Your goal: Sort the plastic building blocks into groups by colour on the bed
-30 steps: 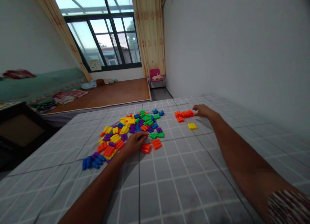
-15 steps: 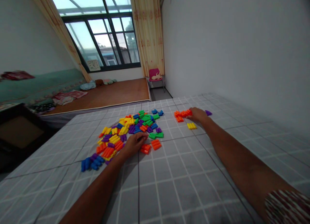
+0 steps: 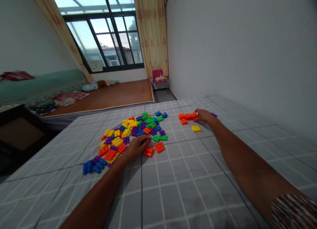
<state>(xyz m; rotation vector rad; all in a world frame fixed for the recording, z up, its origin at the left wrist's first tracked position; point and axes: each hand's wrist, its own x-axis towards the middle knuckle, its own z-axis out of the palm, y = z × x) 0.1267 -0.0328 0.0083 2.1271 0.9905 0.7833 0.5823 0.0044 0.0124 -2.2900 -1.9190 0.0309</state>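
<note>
My right hand [image 3: 204, 116] has its fingertips closed on the right end of a row of orange building blocks [image 3: 187, 116] lying on the checked cloth. A loose yellow block [image 3: 196, 128] lies just in front of that hand, and a purple block [image 3: 213, 114] shows partly behind the wrist. At the near edge of a mixed pile of coloured blocks [image 3: 128, 124] rests my left hand [image 3: 137, 146], its fingers curled together; what they hold, if anything, is hidden. Close by the left fingertips are two orange pieces [image 3: 159, 147] and some green blocks [image 3: 159, 138].
Blue blocks [image 3: 94, 165] lie at the pile's near left end, and small blue ones [image 3: 160, 114] at its far right. A white wall [image 3: 242, 50] borders the cloth-covered surface [image 3: 183, 186] on the right. Beyond stand a low bed [image 3: 119, 95] and a pink chair [image 3: 158, 76].
My right hand has shifted very slightly right along the orange row. My left hand and the pile look the same.
</note>
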